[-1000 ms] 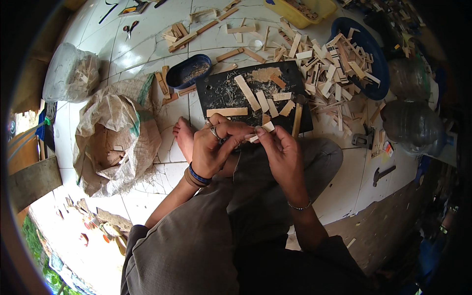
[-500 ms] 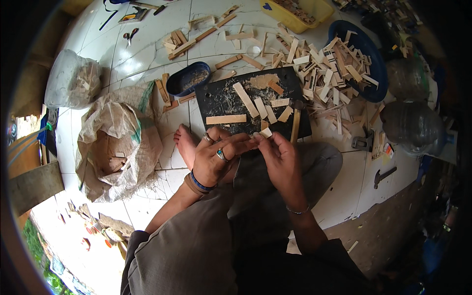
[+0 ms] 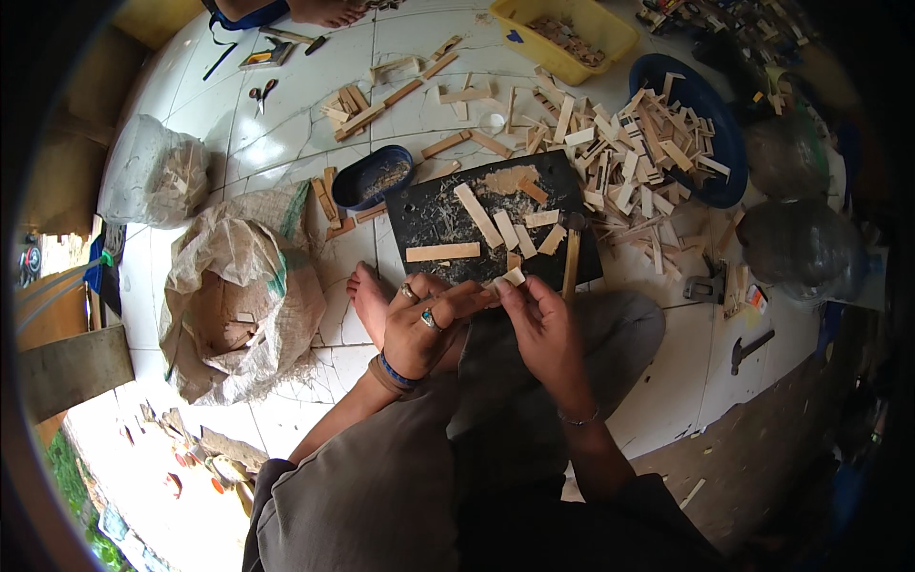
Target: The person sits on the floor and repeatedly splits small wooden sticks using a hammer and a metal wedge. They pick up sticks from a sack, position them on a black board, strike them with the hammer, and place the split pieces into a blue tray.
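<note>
Both hands are close together in front of the near edge of a black board (image 3: 562,173). Between the thumb and fingers of my right hand (image 3: 548,334), a small pale wood piece (image 3: 514,277) is pinched. My left hand (image 3: 419,329), with rings on its fingers, is closed and its fingertips meet the same piece; they hide its lower part. On the board lie several wood strips, including a long one (image 3: 443,253), amid shavings and dust. A hammer (image 3: 571,262) with a wooden handle rests at the board's right side.
A blue basin (image 3: 729,181) and a heap of wood strips (image 3: 620,157) lie right. Farther back is a yellow tub (image 3: 519,43). A blue dish (image 3: 351,195) and an open sack (image 3: 295,315) are left. Another hammer (image 3: 753,351) lies right; another person's foot (image 3: 329,11) shows at the top.
The view has shifted slightly, and another person's foot has come in at the top. My hands keep nearly the same hold on the wood piece.
</note>
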`<state>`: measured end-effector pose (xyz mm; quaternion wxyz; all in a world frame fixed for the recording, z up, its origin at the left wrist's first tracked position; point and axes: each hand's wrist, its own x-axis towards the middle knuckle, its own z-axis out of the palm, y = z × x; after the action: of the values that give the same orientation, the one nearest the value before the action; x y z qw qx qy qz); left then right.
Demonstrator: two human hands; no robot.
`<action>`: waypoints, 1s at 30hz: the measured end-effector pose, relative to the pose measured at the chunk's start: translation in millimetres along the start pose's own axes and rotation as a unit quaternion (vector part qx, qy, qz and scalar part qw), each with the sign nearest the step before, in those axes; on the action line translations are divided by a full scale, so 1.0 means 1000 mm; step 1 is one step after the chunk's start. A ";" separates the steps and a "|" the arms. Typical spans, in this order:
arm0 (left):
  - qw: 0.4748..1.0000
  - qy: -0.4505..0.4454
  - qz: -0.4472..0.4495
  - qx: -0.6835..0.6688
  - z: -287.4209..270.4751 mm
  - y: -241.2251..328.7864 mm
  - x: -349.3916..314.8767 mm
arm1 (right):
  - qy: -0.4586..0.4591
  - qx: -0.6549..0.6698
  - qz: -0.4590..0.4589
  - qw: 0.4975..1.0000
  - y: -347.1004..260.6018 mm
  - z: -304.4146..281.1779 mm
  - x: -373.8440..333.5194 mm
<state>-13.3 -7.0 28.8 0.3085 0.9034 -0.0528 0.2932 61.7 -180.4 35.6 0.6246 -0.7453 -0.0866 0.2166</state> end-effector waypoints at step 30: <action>0.997 0.058 -0.042 -0.031 0.008 0.001 -0.001 | -0.137 -0.431 -0.114 0.885 -0.086 -0.104 -0.068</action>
<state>-10.7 -12.3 23.9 0.3509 0.8762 -0.0057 0.3304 58.5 -283.2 146.5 0.2441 -0.8888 -0.3407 0.1853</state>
